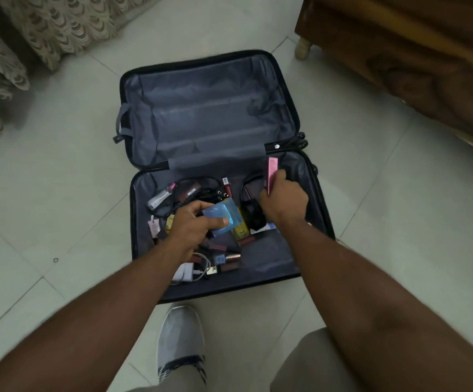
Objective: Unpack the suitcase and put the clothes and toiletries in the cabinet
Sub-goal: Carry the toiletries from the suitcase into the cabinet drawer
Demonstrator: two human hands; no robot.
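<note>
ITEM: suitcase [209, 114], open flat on floor [60, 193]. Far half bare lining; near half holds the loose bits.

L hand [192, 224]: fingers & thumb curled round a blue packet [221, 217], over middle of near half.
R hand [283, 202]: gripping a pink comb [272, 174], at far-right corner of near half.

Contents, near half:
- black cables [190, 190] w/ plug, far-left
- white charger [184, 273] & cord, near-left edge
- lipsticks [229, 257], tubes, small boxes, centre
- black pouch-like thing [253, 213], just beside R hand, what it is unclear

No clothes visible. Cabinet not identifiable; a wooden piece [413, 52] stands right of suitcase.

RISKS (judged):
- both hands full → a 3rd item prob. can't be added w/o a drop
- packet looks slick; thumb-only pinch may slip
- comb teeth near cables → may snag & drag plug out
- small tubes roll; easy to miss some

LABELS: none legible; print on tubes & boxes too small/blurred.
</note>
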